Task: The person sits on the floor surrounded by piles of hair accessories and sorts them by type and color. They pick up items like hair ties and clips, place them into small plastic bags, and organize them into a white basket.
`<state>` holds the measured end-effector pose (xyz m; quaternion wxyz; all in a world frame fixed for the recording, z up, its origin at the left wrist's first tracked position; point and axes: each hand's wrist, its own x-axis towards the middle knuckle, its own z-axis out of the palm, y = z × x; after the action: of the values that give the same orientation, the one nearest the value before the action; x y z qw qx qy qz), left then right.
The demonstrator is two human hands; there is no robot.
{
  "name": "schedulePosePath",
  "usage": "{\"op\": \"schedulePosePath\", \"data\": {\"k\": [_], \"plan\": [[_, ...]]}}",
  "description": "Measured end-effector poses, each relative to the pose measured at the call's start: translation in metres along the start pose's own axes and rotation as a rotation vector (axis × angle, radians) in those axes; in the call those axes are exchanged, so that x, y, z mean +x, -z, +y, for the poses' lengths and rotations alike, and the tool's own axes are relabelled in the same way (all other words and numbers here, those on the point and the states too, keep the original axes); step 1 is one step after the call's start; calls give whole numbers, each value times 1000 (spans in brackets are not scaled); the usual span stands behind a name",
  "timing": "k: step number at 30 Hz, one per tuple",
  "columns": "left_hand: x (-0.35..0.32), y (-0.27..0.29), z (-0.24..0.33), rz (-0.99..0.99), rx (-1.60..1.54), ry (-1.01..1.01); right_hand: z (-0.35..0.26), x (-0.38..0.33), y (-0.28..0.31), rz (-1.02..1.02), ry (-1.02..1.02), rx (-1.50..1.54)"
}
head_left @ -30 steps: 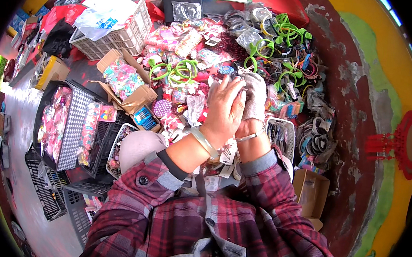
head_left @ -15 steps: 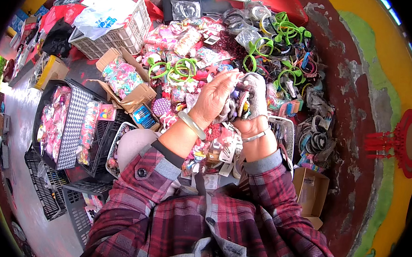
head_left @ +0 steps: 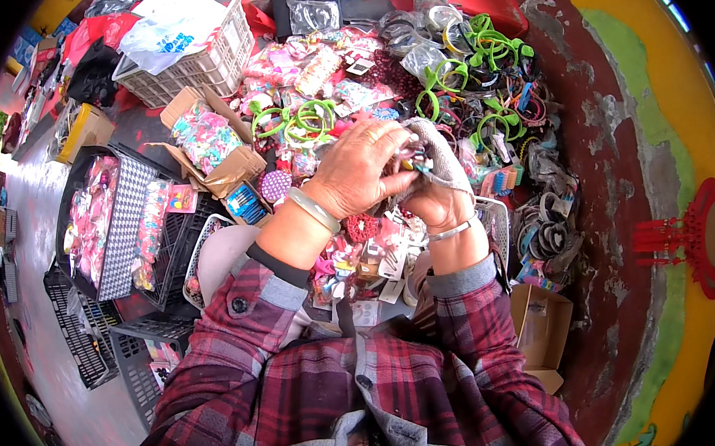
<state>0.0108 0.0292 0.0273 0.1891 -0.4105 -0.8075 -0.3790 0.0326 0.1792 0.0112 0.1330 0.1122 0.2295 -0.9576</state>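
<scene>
Both hands meet at frame centre over a heaped stall of hair accessories. The left hand (head_left: 360, 167), bare with a pale bangle at the wrist, is curled with fingers pinched on a small dark hair piece (head_left: 414, 155). The right hand (head_left: 434, 177), in a grey knit glove, is closed around the same piece from the other side, likely to steady it for fiddly work; just what is being done to it is too small to tell. Containers: a white plastic crate (head_left: 211, 62) at upper left holds a plastic bag; an open cardboard box (head_left: 213, 151) at left centre is full of pastel clips; black crates (head_left: 165, 243) at lower left carry pink packets; a brown box (head_left: 542, 329) at lower right, contents unclear. Green hairbands (head_left: 478, 45) are piled at top, within easy reach.
</scene>
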Motion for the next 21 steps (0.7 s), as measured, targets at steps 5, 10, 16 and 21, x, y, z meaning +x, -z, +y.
{"op": "schedulePosePath", "data": {"k": [5, 10, 16, 21], "plan": [[-1, -7, -1, 170, -317, 304, -4, 1, -18, 24, 55, -105], [0, -11, -2, 212, -408, 253, -3, 0, -28, 49, 147, -175], [-10, -19, 13, -116, 311, 49, 29, 2, -14, 89, 342, -45], [-5, -11, 8, 13, -974, 365, 23, 12, -3, -12, 211, 17]]}}
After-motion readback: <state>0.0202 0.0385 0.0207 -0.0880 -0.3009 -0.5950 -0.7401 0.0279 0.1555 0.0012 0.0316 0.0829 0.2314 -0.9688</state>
